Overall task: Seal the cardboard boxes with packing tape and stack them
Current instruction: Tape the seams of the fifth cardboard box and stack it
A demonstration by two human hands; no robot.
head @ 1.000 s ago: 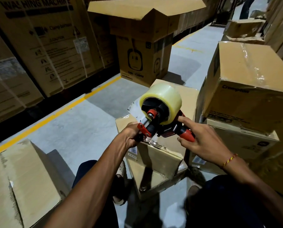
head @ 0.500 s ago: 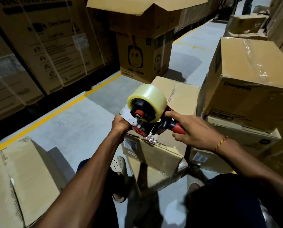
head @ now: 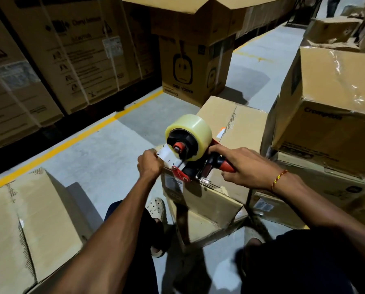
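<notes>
A red and black tape dispenser [head: 195, 164] with a clear tape roll [head: 191, 132] rests on the near corner of a closed cardboard box [head: 238, 128] in front of me. My right hand [head: 241, 164] grips the dispenser's red handle. My left hand [head: 149, 164] pinches the loose end of the tape [head: 168, 155] at the box's left edge. The box stands on another box [head: 207, 228] below it.
A stack of taped boxes [head: 330, 107] rises close on the right. A tall box with open flaps [head: 194, 66] stands behind. Another closed box [head: 22, 219] sits at lower left. Large cartons [head: 67, 56] line the left beyond a yellow floor line [head: 75, 141]. My feet are under the box.
The dispenser came down from mid-air onto the box's near corner. My left hand moved from the dispenser's front to pulling the tape end leftward.
</notes>
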